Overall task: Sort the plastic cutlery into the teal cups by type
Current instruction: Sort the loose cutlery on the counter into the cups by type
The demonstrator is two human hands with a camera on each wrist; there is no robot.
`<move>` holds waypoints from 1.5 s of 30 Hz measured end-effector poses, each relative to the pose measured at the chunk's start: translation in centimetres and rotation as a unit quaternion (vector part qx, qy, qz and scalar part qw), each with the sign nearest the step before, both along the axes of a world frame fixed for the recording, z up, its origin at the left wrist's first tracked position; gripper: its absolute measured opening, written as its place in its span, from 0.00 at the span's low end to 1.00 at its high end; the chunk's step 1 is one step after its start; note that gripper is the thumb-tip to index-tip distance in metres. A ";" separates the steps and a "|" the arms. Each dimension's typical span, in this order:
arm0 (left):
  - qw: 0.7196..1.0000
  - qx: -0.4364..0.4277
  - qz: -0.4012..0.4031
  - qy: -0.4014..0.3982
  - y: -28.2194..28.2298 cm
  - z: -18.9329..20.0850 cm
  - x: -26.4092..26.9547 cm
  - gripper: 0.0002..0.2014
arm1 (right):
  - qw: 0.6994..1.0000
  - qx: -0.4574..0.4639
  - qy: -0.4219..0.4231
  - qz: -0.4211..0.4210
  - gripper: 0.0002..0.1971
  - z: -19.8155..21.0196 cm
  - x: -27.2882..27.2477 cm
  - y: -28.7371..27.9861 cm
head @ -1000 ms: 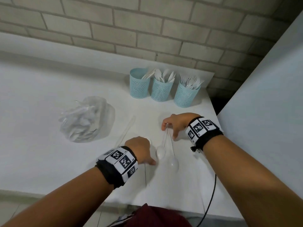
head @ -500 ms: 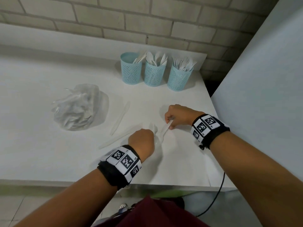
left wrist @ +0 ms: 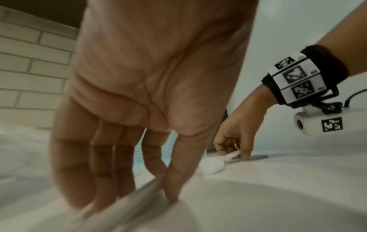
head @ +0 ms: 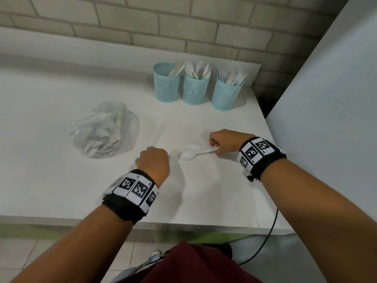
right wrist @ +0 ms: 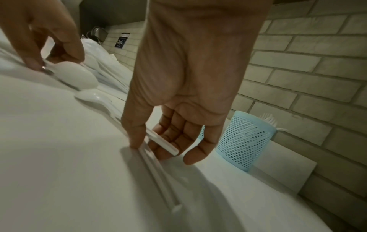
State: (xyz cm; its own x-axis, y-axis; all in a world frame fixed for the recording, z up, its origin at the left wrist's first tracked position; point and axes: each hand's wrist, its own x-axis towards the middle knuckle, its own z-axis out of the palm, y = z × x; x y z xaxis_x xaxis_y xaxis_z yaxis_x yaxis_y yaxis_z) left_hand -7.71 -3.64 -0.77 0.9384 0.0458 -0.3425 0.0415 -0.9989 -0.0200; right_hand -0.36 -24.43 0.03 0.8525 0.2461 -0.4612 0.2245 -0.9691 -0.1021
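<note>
White table (head: 61, 180), R hand (head: 225, 140) maybe pinching spoons (head: 188, 154)

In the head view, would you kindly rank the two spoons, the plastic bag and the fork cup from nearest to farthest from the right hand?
1. Two spoons: their handles are in the right hand, bowls pointing left.
2. Fork cup: behind the hand, rightmost of three.
3. Plastic bag: far left on the table.

Looks like a canteen or pantry counter: white worktop (head: 61, 180) against a pale brick wall (head: 183, 23), teal mesh cups (head: 195, 88) of sorted disposable cutlery beyond the fingers (right wrist: 137, 135), clear bag (head: 102, 129) of plastic utensils out past the left-hand fingertips.
</note>
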 end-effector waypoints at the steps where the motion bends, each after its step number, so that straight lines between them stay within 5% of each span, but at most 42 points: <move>1: 1.000 -0.006 -0.004 -0.009 0.1 -0.2 -0.1 0.14 | 1.000 0.006 0.002 -0.008 0.11 -0.1 0.0 0.2; 7: 0.997 -0.068 -0.021 -0.020 0.0 -0.8 1.0 0.10 | 0.995 0.072 -0.035 -0.059 0.11 -0.9 0.2 1.7; 15: 0.996 -0.094 -0.004 -0.002 -0.6 -1.5 2.5 0.06 | 0.996 0.021 -0.052 -0.065 0.05 -0.4 0.2 4.1; 22: 0.989 -0.130 0.008 -0.065 -0.5 -2.1 3.9 0.13 | 0.986 0.075 -0.053 -0.139 0.13 -0.8 0.3 4.7; 26: 0.981 -0.170 0.001 -0.091 0.6 -2.3 4.9 0.17 | 0.963 0.158 -0.009 -0.220 0.13 -0.6 1.1 4.9; 31: 0.964 -0.224 0.102 -0.102 1.7 -2.4 6.2 0.18 | 0.882 0.312 0.076 -0.345 0.09 -0.7 1.8 5.4; 35: 0.967 -0.204 0.136 -0.060 2.8 -2.7 7.1 0.27 | 0.866 0.328 0.089 -0.367 0.08 -1.0 2.3 6.0; 45: 0.991 -0.128 0.019 -0.031 2.1 -2.0 8.0 0.16 | 0.843 0.341 0.124 -0.397 0.12 -0.9 2.6 6.2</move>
State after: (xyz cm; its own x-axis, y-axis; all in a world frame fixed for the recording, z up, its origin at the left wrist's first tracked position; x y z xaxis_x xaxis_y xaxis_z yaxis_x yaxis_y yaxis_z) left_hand 0.27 -1.51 -2.79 0.9573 -0.0001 -0.2890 0.0718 -0.9685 0.2384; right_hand 2.21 -18.24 -0.82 0.7718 -0.0775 -0.6311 -0.5774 -0.5011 -0.6446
